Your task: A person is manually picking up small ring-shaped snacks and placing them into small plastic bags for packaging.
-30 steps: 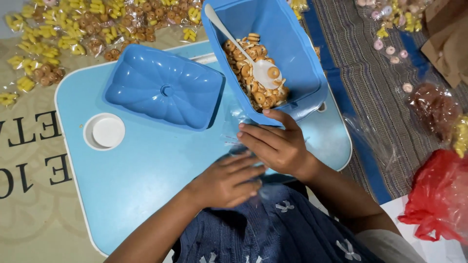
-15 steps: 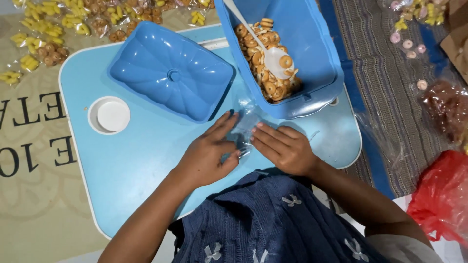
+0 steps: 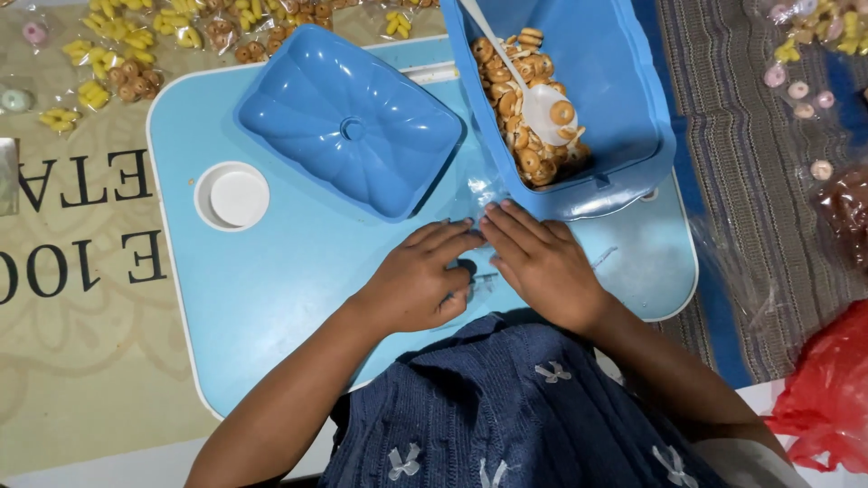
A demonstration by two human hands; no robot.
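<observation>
Left hand [image 3: 418, 282]: we see it now beside the right, fingertips meeting.
Right hand [image 3: 541, 262]: drawn nearer, flat on the table.
Clear bag [image 3: 477, 194]: no longer lifted.

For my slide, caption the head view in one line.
Left hand and right hand meet on a light blue tray, below a blue tub of ring biscuits.

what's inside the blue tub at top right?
The blue tub holds small ring-shaped biscuits heaped at its near-left corner, with a white spoon lying on them, one ring in its bowl. Whatever lies beneath the heap is covered.
</observation>
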